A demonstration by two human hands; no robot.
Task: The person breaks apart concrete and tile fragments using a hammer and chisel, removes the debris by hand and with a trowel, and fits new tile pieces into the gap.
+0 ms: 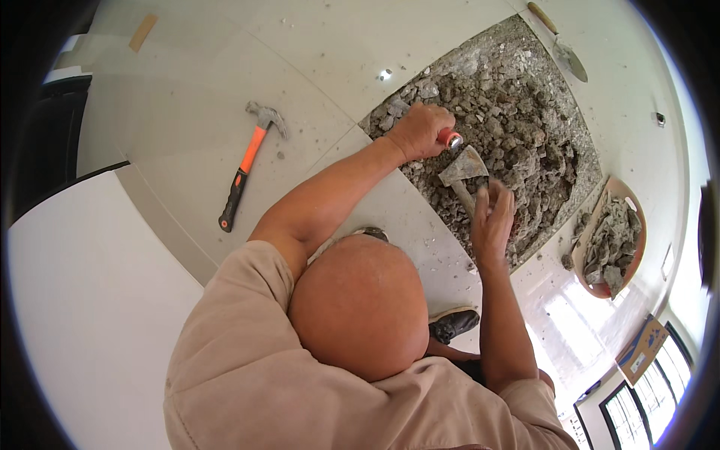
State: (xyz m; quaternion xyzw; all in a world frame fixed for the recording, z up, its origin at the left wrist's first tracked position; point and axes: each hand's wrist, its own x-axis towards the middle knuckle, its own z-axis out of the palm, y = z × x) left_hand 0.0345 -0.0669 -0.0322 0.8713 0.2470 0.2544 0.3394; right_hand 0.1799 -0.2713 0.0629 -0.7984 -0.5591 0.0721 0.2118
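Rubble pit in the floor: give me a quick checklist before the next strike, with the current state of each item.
1. Right hand gripping the wide chisel by its shaft: ok.
2. Left hand closed on the red-handled tool: ok.
3. Chisel blade seated against the rubble: cannot tell; it is over the pit, but contact is unclear.
4. Claw hammer lying on the tiles, apart from both hands: ok.
5. Gloves worn: not ok, both hands are bare.
6. Room left in the basin of broken chunks: cannot tell.
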